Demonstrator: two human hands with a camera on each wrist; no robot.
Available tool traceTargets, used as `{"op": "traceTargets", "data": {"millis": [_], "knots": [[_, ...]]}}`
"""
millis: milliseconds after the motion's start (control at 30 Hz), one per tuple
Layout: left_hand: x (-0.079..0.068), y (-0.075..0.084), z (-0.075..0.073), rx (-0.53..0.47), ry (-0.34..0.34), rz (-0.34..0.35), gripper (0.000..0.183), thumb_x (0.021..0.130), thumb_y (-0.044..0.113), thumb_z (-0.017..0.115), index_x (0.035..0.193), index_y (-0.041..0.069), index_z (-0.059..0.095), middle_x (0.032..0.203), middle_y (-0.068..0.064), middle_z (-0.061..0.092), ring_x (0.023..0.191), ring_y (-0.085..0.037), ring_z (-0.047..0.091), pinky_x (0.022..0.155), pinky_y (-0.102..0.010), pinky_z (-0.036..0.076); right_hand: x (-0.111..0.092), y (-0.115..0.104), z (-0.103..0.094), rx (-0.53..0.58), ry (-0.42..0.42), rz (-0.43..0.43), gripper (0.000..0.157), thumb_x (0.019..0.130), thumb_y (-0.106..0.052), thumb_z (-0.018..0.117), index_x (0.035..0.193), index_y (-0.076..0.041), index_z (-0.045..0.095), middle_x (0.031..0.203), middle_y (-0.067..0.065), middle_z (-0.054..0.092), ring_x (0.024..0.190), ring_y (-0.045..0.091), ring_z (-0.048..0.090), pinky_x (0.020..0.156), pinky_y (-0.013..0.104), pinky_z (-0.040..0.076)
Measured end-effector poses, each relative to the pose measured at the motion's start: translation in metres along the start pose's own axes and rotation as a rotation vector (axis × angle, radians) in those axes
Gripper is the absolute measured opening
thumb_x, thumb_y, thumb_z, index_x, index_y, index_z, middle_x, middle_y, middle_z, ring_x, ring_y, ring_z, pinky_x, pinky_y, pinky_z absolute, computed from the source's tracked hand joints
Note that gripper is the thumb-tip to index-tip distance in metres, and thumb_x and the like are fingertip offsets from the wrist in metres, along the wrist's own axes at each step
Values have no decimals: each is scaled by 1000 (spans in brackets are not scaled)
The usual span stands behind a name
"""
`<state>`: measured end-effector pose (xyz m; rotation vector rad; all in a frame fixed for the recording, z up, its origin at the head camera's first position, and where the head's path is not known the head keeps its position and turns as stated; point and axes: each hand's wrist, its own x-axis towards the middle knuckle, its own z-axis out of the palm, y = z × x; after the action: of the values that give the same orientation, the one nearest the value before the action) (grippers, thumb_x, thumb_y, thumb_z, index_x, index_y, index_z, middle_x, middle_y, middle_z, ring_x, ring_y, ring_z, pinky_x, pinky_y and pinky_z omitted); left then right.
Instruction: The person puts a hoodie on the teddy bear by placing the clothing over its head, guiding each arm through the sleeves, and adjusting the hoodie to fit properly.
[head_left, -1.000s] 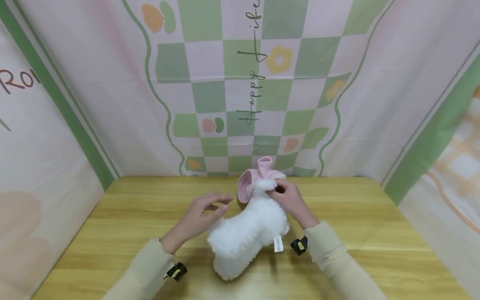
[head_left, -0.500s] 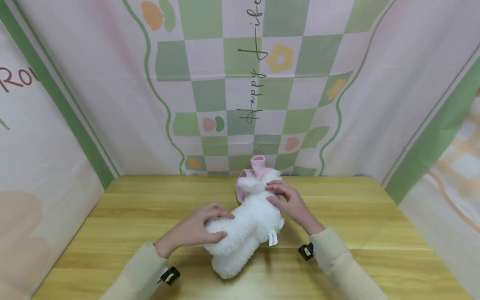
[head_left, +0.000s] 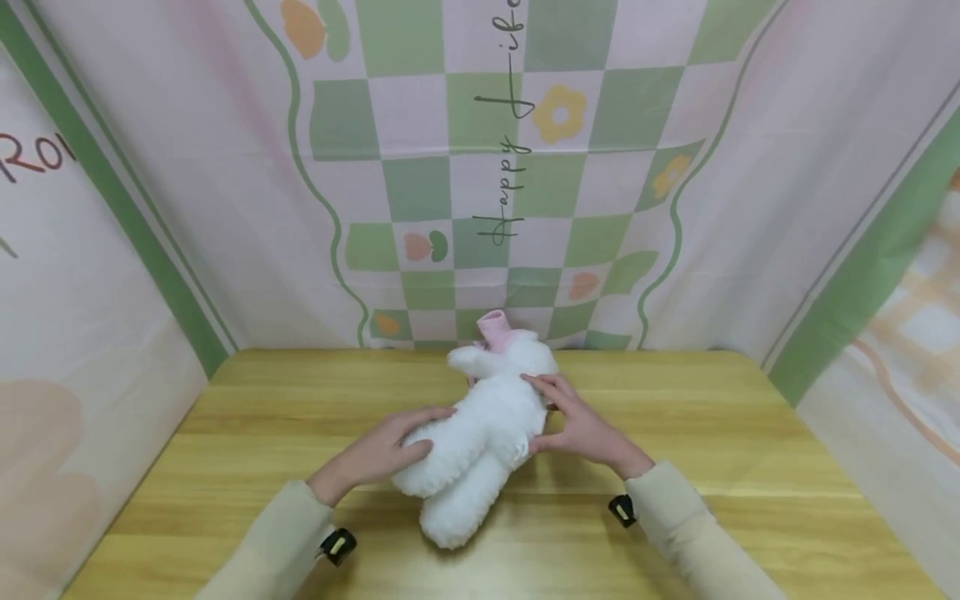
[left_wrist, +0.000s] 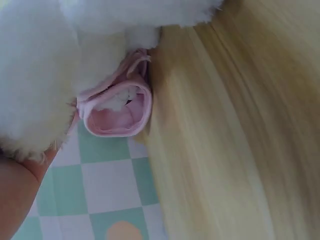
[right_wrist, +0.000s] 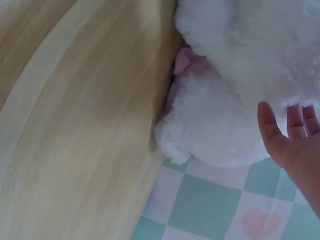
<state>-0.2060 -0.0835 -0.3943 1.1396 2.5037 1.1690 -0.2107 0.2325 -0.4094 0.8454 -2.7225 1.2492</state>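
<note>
A fluffy white plush toy (head_left: 491, 408) lies slantwise on the wooden counter (head_left: 697, 433), its two stubby limbs (head_left: 459, 507) pointing toward the near edge. Soft pink cloth (head_left: 497, 332) sits against its far end, one tube-shaped opening poking upward; the left wrist view shows another rounded opening, gaping, with white inside.

L wrist view: plush (left_wrist: 35, 75) partly hides your L grip (head_left: 375, 454). Beyond your R grip (head_left: 588, 429) it covers most of the pink cloth (head_left: 495, 331); tag (head_left: 521, 451) beside that grip's too sm. to read.
</note>
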Motion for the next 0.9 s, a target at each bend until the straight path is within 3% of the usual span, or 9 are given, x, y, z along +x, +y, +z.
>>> {"op": "traceTargets", "data": {"millis": [200,400,533,667,767,900], "knots": [[3,-7,7,-73,-20,-122,54,98,35,51,145,11,40,146,-16,45,132,-37,45,107,-54,40,4,-4,11,-75,47,-22,87,72,-12,80,145,-4,34,142,21,38,128,40,40,100,57,43],[1,-11,14,-212,-48,-133,56,100,23,46,150,6,26,155,-20,29,141,-41,28,114,-59,27,4,-10,28,-112,106,-12,98,66,-19,86,145,0,31,148,26,32,134,46,32,105,63,36],[0,-12,18,-246,-48,-130,57,100,18,43,152,6,21,156,-21,24,143,-42,24,116,-59,24,4,-15,41,-126,218,33,98,62,-21,88,143,-3,36,141,30,31,125,47,39,98,60,43],[-1,-13,23,-254,-42,-114,59,98,13,45,151,3,21,155,-24,24,141,-45,25,114,-61,26,3,-19,50,-84,341,60,84,61,-7,82,137,-2,46,125,25,42,111,38,49,92,51,47],[-4,-13,29,-248,-50,-103,59,97,12,47,150,2,22,153,-27,26,138,-47,30,111,-61,31,4,-22,51,-89,373,54,77,58,2,76,131,-2,53,117,19,50,106,31,53,90,44,49],[-9,-11,38,-227,-86,-107,59,97,18,50,147,5,22,144,-28,38,124,-42,50,101,-46,48,3,-30,46,-151,356,14,68,60,8,75,125,-5,59,113,12,55,103,25,55,86,38,51]]}}
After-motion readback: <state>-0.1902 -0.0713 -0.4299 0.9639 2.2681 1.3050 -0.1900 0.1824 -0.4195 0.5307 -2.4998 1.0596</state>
